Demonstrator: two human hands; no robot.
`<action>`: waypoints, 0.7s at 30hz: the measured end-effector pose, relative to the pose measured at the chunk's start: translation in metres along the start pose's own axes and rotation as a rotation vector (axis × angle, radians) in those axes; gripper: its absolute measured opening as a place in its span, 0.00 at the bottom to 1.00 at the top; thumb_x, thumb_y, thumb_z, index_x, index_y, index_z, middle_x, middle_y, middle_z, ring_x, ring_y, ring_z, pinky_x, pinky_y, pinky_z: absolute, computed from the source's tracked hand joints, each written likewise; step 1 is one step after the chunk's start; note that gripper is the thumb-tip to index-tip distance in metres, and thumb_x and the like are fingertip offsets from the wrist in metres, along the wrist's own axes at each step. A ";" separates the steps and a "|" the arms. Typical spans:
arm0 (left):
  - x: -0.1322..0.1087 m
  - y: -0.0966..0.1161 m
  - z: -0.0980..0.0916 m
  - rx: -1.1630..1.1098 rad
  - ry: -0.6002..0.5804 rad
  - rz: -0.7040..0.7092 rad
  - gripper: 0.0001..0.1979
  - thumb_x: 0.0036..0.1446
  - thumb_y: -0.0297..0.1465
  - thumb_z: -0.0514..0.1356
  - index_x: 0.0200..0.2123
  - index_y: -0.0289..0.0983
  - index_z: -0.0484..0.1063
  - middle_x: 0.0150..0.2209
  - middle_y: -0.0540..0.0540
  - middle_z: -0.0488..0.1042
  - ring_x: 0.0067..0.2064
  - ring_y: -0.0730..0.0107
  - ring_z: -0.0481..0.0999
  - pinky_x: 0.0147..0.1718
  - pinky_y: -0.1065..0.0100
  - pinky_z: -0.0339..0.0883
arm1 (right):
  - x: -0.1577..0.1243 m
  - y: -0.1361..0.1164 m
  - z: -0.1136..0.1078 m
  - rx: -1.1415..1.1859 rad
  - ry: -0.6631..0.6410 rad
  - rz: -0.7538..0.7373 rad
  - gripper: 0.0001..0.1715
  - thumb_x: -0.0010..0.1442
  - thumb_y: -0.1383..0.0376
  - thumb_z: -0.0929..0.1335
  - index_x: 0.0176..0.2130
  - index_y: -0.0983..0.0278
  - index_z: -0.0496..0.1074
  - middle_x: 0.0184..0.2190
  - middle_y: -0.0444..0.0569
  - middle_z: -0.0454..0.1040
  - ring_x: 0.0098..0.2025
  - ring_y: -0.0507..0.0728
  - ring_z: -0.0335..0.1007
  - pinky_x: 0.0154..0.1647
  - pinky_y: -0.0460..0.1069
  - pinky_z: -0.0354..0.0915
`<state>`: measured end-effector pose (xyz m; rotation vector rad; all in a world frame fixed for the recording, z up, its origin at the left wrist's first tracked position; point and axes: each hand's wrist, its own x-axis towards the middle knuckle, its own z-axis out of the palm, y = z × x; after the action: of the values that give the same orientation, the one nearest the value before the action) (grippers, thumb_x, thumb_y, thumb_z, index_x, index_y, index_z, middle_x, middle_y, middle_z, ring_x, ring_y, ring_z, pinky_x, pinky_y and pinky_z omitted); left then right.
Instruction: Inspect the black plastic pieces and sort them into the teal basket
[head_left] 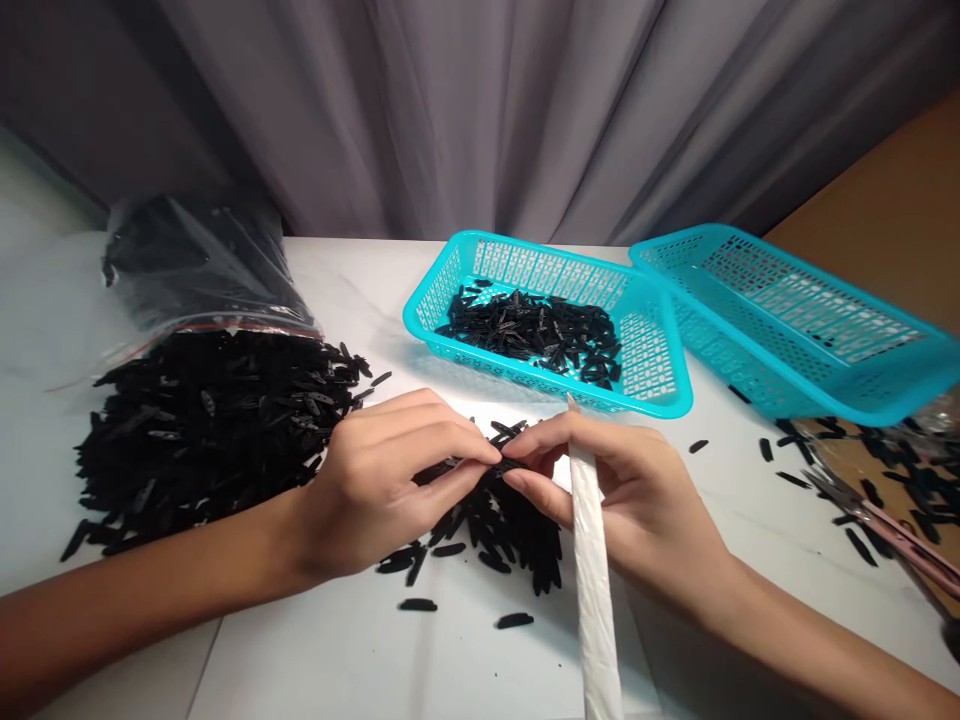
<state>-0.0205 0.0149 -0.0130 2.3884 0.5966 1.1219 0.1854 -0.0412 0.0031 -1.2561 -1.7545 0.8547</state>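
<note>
Our left hand (375, 490) and right hand (630, 500) pinch a black piece (510, 465).
Fingertips (480, 455) clench it just above a loose pile (502, 530) on the white table (300, 660) (whether the right hand grips the white strip (592, 590) against it, we cannot tell); more pieces (532, 330) lie in a blue basket (442, 275) ahead.

A person's bare forearms (127, 610) are reaching in from both sides, the left hand (375, 490) and right hand (630, 500) curling inward, their fingertips (480, 455) pinching close together at center frame (palms turned toward each other). The right wrist (709, 570) is angling downward.
</note>
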 end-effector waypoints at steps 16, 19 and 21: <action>0.004 0.006 0.000 -0.291 0.010 -0.309 0.04 0.54 0.24 0.70 0.33 0.36 0.80 0.32 0.49 0.82 0.32 0.73 0.80 0.33 0.71 0.75 | -0.001 -0.002 -0.006 0.019 0.046 -0.003 0.05 0.59 0.70 0.74 0.37 0.61 0.77 0.30 0.45 0.81 0.29 0.53 0.76 0.30 0.46 0.71; 0.004 0.006 0.000 -0.319 0.013 -0.330 0.04 0.54 0.24 0.70 0.32 0.36 0.79 0.32 0.49 0.82 0.33 0.73 0.81 0.34 0.72 0.76 | -0.001 -0.001 -0.006 0.029 0.058 0.002 0.05 0.59 0.69 0.74 0.38 0.61 0.77 0.31 0.45 0.82 0.31 0.54 0.78 0.31 0.47 0.72; 0.003 0.006 0.001 -0.338 0.018 -0.335 0.04 0.54 0.24 0.70 0.32 0.37 0.79 0.32 0.50 0.82 0.33 0.72 0.81 0.34 0.72 0.77 | -0.001 -0.002 -0.006 0.038 0.063 0.005 0.05 0.59 0.69 0.74 0.38 0.61 0.77 0.31 0.45 0.82 0.31 0.54 0.78 0.31 0.47 0.72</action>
<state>-0.0168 0.0118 -0.0084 1.9102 0.7174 1.0055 0.1900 -0.0417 0.0069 -1.2502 -1.6789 0.8384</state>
